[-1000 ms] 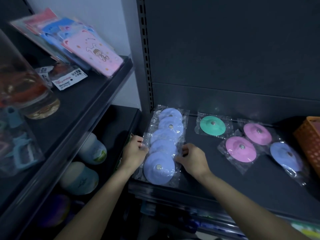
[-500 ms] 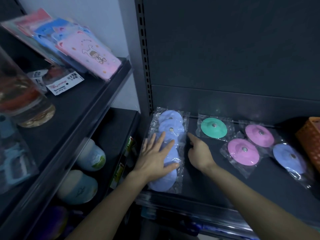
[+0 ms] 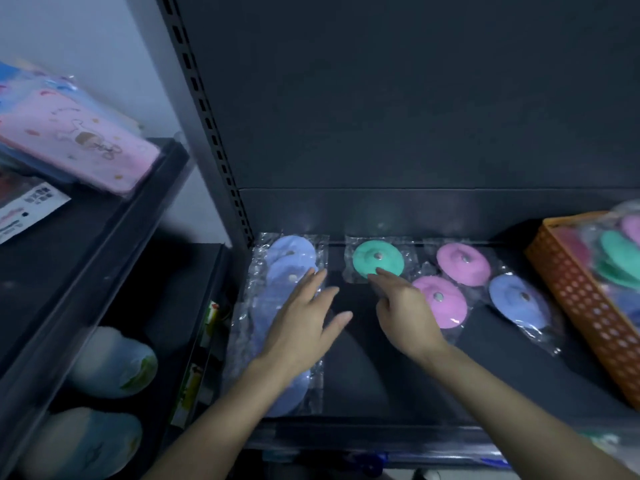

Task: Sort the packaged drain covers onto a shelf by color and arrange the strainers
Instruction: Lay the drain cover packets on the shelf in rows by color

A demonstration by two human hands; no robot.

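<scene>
A row of overlapping blue drain covers (image 3: 291, 261) in clear bags runs front to back along the left end of the dark shelf (image 3: 381, 393). My left hand (image 3: 304, 327) lies flat on that row, fingers spread. A green packaged cover (image 3: 377, 259) sits behind the middle of the shelf; my right hand (image 3: 405, 313) touches its front edge with the index fingertip. Two pink covers (image 3: 462, 263) (image 3: 440, 301) and one more blue cover (image 3: 519, 299) lie to the right.
An orange perforated basket (image 3: 585, 306) at the right end holds more bagged covers in green, pink and blue. The neighbouring shelf unit on the left carries pink packaged items (image 3: 69, 140) above and rounded pale objects (image 3: 114, 362) below.
The view has shifted right. My right hand moved from beside the blue row across to the green cover. My left hand stays flat on the blue row.
</scene>
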